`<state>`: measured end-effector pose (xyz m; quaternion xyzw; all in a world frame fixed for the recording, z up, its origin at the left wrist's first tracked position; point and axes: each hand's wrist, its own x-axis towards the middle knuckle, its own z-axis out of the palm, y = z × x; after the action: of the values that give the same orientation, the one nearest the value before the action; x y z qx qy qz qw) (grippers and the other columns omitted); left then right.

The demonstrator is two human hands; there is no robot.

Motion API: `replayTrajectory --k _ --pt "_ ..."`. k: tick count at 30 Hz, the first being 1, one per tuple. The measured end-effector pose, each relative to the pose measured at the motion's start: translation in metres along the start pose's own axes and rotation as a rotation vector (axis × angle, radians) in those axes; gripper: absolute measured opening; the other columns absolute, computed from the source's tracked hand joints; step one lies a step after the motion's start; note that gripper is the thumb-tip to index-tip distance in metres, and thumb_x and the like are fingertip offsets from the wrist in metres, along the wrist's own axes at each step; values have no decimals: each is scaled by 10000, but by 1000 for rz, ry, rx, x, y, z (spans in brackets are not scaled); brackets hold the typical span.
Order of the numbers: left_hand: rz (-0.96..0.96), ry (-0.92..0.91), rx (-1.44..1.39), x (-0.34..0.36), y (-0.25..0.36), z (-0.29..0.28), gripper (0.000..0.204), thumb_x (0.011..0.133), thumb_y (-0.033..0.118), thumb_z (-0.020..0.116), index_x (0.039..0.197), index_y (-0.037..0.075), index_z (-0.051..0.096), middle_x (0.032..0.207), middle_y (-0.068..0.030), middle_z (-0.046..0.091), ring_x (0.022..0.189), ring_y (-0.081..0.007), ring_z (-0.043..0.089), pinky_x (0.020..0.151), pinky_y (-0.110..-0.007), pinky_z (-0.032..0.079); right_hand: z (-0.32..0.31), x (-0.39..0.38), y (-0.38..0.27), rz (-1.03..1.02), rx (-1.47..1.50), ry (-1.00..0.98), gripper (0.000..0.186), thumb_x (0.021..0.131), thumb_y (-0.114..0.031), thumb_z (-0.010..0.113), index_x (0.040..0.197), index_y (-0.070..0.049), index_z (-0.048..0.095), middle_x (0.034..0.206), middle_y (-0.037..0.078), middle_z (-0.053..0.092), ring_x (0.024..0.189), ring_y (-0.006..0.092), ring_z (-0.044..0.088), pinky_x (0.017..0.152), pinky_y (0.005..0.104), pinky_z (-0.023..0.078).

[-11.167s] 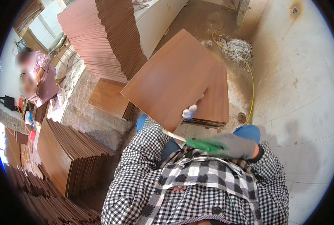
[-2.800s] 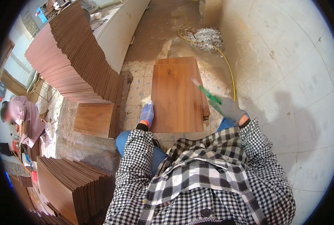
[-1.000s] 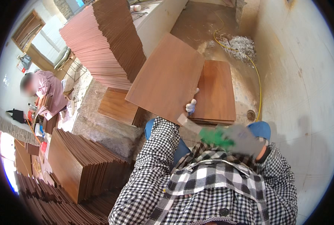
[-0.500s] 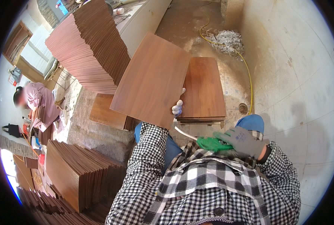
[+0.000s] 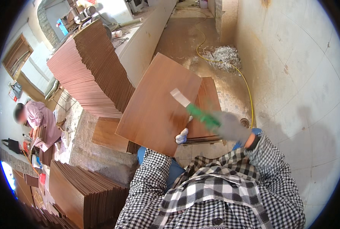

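My left hand, in a white and blue glove, grips the edge of a tilted wood-grain panel, most of the hand hidden beneath it. My right hand, in a grey glove and blurred, is closed on a scraper with a green handle and a flat pale blade. The blade lies over the panel's face; whether it touches is unclear. A short stack of similar panels sits on the tiled floor behind the held one.
Tall panel stack and low panel at left; further stacks lower left. A co-worker in pink bends over panels. Yellow hose runs past debris along the right wall.
Since half a second ago, my right hand and scraper have swung up and left onto the panel's face. At 2.8 seconds back the top panel lay flat; now my left hand holds one tilted.
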<state>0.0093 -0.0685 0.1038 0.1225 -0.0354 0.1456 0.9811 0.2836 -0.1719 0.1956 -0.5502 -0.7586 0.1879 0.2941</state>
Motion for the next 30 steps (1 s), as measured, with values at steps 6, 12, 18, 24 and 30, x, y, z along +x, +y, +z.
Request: replayTrajectory --k 6,12,18,24,30 --pt "-134 -35 -68 3 8 -43 901 983 683 390 1543 -20 320 1087 -250 579 807 -280 547 734 -408 443 -14 58 26 416 246 179 530 996 -553 574 1168 -54 621 957 201 703 874 361 691 769 494 532" --pt "18 -119 31 -2 -1 -40 753 1035 556 400 1547 8 330 1124 -232 572 855 -286 570 765 -431 463 -15 -14 9 15 12 -99 565 1009 -507 575 1384 -85 593 1070 202 709 1021 336 695 876 448 540" --pt "-7 14 53 -17 20 -46 625 1058 496 391 1490 48 440 1123 -170 570 901 -304 593 795 -432 477 -23 -71 31 269 157 -325 558 1016 -494 572 1390 -80 590 1161 217 693 1119 330 663 957 431 516" --pt "720 1131 759 -9 10 -60 670 973 552 665 1272 -47 639 1167 -157 703 980 -215 685 868 -345 565 -45 -99 68 590 399 330 549 1004 -377 645 1415 -21 570 1169 128 698 1053 236 653 915 373 520" --pt "774 1225 1002 -1 0 -36 497 980 368 716 1211 -69 654 1066 -131 731 909 -192 693 805 -340 569 -27 -84 -11 -65 -213 -249 609 998 -456 616 1424 -23 558 1012 213 712 922 351 678 847 420 547"
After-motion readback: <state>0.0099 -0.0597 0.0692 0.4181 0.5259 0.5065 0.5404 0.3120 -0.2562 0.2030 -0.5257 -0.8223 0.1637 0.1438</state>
